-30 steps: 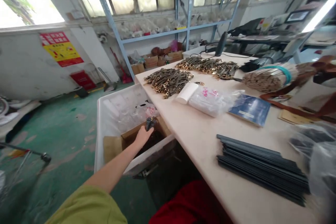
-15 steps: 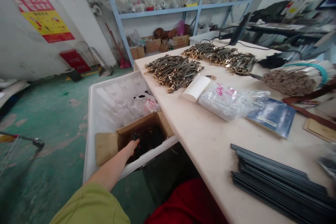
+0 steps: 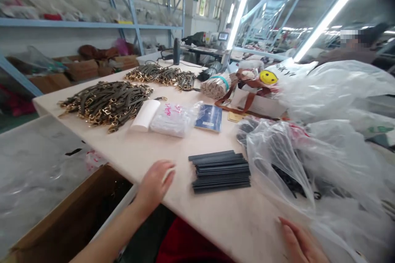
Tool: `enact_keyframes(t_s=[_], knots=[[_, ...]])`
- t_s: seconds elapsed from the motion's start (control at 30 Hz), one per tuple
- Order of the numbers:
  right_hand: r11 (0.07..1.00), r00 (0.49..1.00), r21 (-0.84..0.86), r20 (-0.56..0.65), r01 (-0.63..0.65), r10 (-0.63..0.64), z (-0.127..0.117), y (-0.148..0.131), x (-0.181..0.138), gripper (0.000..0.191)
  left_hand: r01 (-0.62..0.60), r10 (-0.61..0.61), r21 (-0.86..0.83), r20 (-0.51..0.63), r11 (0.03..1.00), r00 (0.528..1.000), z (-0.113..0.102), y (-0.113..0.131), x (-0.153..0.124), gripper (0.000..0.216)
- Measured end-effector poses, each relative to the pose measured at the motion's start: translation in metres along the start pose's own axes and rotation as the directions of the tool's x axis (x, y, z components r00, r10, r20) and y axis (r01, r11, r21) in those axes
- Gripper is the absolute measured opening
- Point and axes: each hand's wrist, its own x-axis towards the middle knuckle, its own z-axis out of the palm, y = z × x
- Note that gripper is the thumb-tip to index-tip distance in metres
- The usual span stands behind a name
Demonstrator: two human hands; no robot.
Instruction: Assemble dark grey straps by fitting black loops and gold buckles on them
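My left hand (image 3: pixel 156 183) is over the table's near edge, fingers loosely curved, thumb apart, and nothing visible between them. To its right lies a stack of dark, flat strips (image 3: pixel 220 171), not touched by the hand. My right hand (image 3: pixel 299 241) is low at the right with its fingers stretched out, beside a clear plastic bag (image 3: pixel 274 144) that has black pieces in it. Whether it touches the bag, I cannot tell. Below my left forearm is a cardboard box (image 3: pixel 58 209) with dark contents, in a white bin (image 3: pixel 37 131).
Piles of dark buckled straps (image 3: pixel 108 102) lie at the table's left and back. In the middle are a white roll (image 3: pixel 145 116), a marked plastic packet (image 3: pixel 173 121) and a blue booklet (image 3: pixel 208 118). Large plastic bags (image 3: pixel 339 94) crowd the right. A person (image 3: pixel 354 49) is in the background.
My left hand has left the cardboard box, where it was at a dark piece, and risen over the table. The view has swung right, and my right hand has come into sight.
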Motion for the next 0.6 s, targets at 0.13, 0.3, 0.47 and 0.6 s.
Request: enact_keyframes(t_s=[0.13,0.3,0.47,0.6], knots=[[0.997,0.998,0.047,-0.031,0.059,-0.058,-0.002,-0.006,-0.001,0.036,-0.109,0.099,0.008,0.371,0.994,0.923,0.056,0.076,0.084,0.023],[0.988,0.988,0.103,-0.112,0.116,-0.104,-0.009,-0.016,-0.002,0.033,-0.007,-0.056,0.125,0.493,0.992,0.868,0.095,0.095,0.138,0.024],[0.974,0.982,0.154,-0.116,0.167,-0.150,-0.011,-0.013,-0.001,0.031,0.068,-0.129,0.142,0.484,0.988,0.865,0.088,0.103,0.136,0.022],[0.962,0.985,0.216,-0.076,0.167,-0.154,-0.005,0.010,-0.001,0.032,0.134,-0.141,0.042,0.292,0.990,0.946,0.056,0.132,0.115,0.012]])
